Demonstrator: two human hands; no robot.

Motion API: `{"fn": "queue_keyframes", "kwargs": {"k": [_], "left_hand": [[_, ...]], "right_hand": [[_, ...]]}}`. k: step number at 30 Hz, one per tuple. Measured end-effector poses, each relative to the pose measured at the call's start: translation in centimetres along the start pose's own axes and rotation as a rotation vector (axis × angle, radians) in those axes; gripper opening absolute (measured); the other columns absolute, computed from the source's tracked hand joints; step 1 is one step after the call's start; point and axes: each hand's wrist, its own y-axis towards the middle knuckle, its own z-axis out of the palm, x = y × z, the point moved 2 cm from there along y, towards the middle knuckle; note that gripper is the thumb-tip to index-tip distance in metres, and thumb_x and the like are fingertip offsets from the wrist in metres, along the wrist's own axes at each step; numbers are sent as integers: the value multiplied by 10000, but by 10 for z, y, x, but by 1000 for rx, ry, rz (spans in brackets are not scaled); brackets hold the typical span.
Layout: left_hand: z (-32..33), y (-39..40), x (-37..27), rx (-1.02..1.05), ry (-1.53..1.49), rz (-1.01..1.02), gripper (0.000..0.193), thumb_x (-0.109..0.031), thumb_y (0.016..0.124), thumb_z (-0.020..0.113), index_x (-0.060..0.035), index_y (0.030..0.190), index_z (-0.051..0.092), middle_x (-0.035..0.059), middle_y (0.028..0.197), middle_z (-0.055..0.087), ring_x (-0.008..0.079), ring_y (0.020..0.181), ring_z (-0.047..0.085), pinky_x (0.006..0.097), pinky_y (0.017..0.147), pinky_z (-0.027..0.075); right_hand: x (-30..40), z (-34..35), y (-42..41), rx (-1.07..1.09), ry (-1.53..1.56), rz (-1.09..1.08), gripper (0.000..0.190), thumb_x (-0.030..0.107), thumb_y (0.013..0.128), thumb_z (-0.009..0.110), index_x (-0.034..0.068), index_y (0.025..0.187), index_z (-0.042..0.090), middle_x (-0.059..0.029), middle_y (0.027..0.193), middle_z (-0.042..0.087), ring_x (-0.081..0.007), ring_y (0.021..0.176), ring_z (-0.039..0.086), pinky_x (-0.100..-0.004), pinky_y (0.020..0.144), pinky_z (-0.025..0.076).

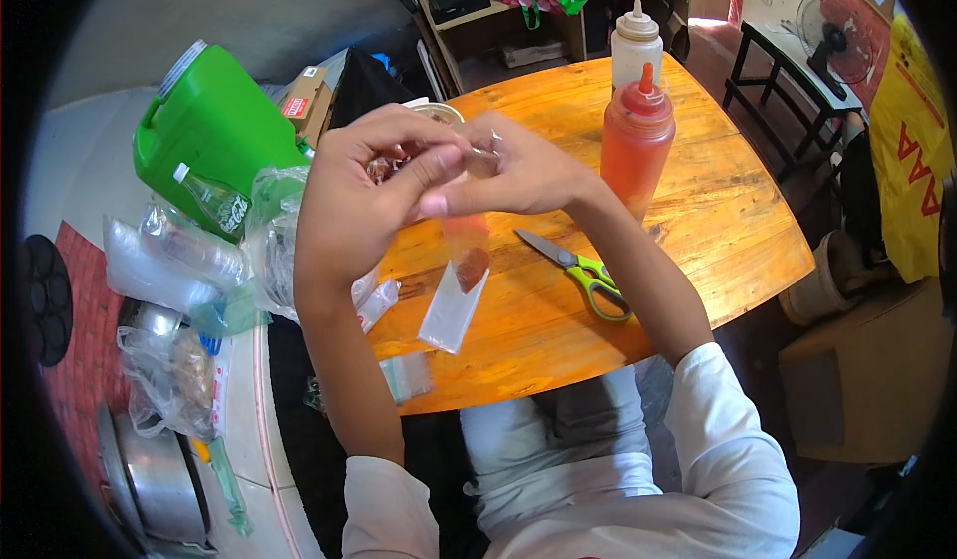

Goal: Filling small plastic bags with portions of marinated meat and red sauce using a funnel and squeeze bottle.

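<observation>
My left hand and my right hand meet above the wooden table, thumbs and fingers pinching the gathered top of a narrow clear plastic bag. The bag hangs below them with reddish-brown contents at its bottom tip; whether these are powder or sauce I cannot tell. Behind the bag lies a white strip of flat plastic sleeves. Scissors with lime-green handles rest beneath my right forearm, blades partly closed. A bowl-like container is mostly hidden behind my hands.
An orange-filled squeeze bottle and a whitish squeeze bottle stand at the right. Small clear bags lie at the table's near edge. On the left are a green jerrycan, a glass Coca-Cola bottle and plastic packs.
</observation>
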Motion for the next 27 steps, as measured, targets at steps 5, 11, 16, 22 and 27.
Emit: {"fn": "queue_keyframes", "kwargs": {"k": [5,11,16,22,27], "left_hand": [[-3,-5,-1,45,-92,-244,82,-13,831,641,42,878,680,71,794,656,114,702,597,227,648,484],[-8,-15,10,-70,-133,-94,83,6,861,605,58,890,663,86,846,676,107,740,612,239,689,502],[2,-19,24,-305,-100,-58,90,-16,877,610,61,867,655,81,847,678,101,757,608,233,701,493],[-2,-22,28,-434,-33,-46,85,-20,872,620,58,865,654,70,828,677,94,745,601,226,698,484],[1,-20,27,-487,-2,-28,63,13,865,606,59,852,647,65,813,670,93,736,597,227,704,483]], "right_hand": [[-8,16,-2,72,213,-13,337,304,941,562,-14,929,671,-66,889,699,-123,847,628,-279,786,483],[-15,32,4,133,163,-34,422,310,1003,412,-16,871,646,-75,774,689,-142,791,648,-285,784,487],[-29,41,3,191,36,-73,490,331,1019,338,-5,830,640,-70,723,683,-149,710,648,-286,736,494],[-21,53,-1,233,144,431,518,323,1017,333,6,787,673,-52,742,687,-143,691,629,-281,715,489],[-34,55,0,213,164,80,526,321,1016,349,16,754,688,-30,726,685,-123,672,600,-260,728,467]]}}
